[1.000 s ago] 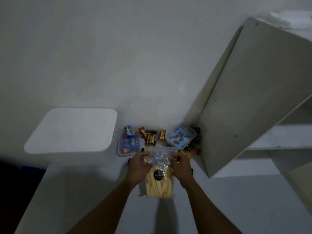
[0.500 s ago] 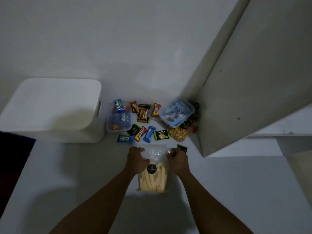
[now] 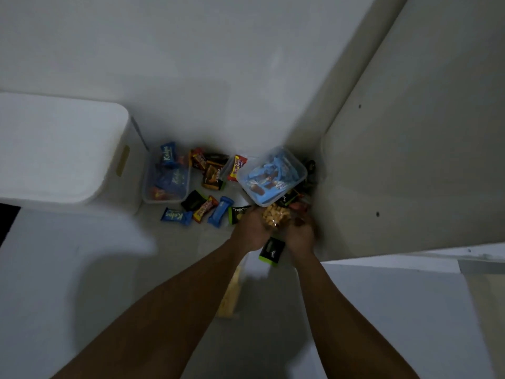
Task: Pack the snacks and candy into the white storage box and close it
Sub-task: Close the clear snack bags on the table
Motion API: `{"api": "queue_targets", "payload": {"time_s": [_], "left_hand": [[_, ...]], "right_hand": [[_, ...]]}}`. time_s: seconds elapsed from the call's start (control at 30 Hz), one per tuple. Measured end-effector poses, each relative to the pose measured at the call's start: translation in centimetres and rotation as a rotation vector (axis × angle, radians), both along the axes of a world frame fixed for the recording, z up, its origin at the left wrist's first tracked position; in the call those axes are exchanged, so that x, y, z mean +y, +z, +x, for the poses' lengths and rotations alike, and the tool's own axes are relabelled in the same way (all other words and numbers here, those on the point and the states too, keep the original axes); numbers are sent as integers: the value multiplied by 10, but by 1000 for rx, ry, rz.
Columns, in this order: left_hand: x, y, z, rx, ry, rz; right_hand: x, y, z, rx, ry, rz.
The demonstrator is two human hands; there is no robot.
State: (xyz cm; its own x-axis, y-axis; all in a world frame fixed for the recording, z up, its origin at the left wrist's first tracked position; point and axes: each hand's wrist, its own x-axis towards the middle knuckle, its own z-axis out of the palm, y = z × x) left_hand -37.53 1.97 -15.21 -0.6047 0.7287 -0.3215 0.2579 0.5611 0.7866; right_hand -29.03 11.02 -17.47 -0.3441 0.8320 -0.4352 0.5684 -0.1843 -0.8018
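Here both hands meet in the far right corner, hemmed in by the wall and the cabinet panel. The left hand curls its grip round the nut bag, and the right hand sits just beside it, too blurred to tell its grip. The white box, lid on, stands far left at the worktop edge, with two tubs and loose candy between it and the hands and open worktop near.

A plain white wall rises behind the smooth white tabletop. A flat beige panel stands right. Light is dim.
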Motion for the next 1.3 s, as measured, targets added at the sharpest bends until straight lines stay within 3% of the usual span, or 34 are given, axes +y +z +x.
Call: {"api": "queue_targets", "payload": {"time_s": [0.17,0.37,0.67,0.9,1.17,1.3], "left_hand": [[2,-4,6,-49,163,-17],[-3,-4,18,-75,176,-58],[-22,17,36,-248,233,-62],[-36,54,35,-278,212,81],[-92,111,-1,-451,312,347],[-131,135,-24,-429,346,397]], "right_hand": [[7,-2,-2,32,-83,-49],[3,-4,6,-39,-103,-149],[-24,27,32,148,-134,9],[-48,49,45,208,-162,111],[-102,107,35,389,28,-41],[-136,143,11,495,101,43]]}}
